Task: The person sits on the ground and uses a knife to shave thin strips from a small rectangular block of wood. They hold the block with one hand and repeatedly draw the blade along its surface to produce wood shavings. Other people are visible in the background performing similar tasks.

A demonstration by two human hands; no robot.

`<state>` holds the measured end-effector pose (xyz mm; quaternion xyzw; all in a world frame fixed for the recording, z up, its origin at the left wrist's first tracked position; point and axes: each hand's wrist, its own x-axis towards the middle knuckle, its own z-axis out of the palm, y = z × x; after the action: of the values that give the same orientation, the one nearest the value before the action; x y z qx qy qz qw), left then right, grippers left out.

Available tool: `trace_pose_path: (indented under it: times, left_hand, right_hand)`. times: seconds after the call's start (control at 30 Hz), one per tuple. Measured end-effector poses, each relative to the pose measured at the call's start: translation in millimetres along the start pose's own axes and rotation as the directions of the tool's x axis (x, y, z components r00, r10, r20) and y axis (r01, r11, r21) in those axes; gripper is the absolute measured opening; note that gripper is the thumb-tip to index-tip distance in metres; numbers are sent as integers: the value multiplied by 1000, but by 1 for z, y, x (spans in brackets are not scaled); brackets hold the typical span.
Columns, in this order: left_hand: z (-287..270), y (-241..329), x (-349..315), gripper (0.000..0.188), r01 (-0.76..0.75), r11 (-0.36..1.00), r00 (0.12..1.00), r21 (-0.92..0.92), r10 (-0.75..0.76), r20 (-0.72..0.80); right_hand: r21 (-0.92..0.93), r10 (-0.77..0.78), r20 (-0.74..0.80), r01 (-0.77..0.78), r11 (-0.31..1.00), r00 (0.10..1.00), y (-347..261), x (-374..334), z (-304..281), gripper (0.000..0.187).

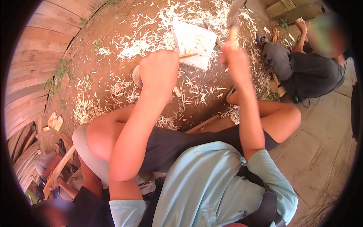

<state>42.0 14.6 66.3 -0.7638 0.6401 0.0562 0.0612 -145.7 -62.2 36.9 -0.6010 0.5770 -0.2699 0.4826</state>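
Note:
My left hand (159,70) is closed in a fist in front of me. A thin brown wooden stick (188,55) sticks out from its right side, over a pale, brightly lit block (194,43). Raised to the right of the block, my right hand (236,62) is wrapped round the handle of a large knife (235,15), whose blade points up and away and is smeared by motion. Just left of my left fist shows a pale rounded thing (136,75), mostly hidden, whose kind I cannot tell.
Pale wood shavings (136,49) litter the dirt floor. A person in dark clothes (314,73) sits at the right, by paving slabs (310,140). Another person (89,206) is close at my lower left, beside a long wooden strip (58,170). A plank wall (41,56) bounds the left.

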Motion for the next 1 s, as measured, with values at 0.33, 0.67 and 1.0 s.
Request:
trace_pose_path:
  times: [0.33, 0.67, 1.0]
  left_hand:
    - [-16, 10, 8, 8, -26, 1000, 1000, 8, 26, 6]
    - [-8, 4, 6, 12, 38, 999, 999, 14, -37, -31]
    - [-7, -5, 6, 11, 85, 996, 996, 20, -85, 3]
  right_hand:
    - [-506, 22, 321, 152, 849, 947, 180, -28, 36, 49]
    - [346, -542, -615, 813, 468, 573, 15, -4, 25, 31]
    - [-60, -228, -161, 221, 973, 960, -45, -21, -1, 35]
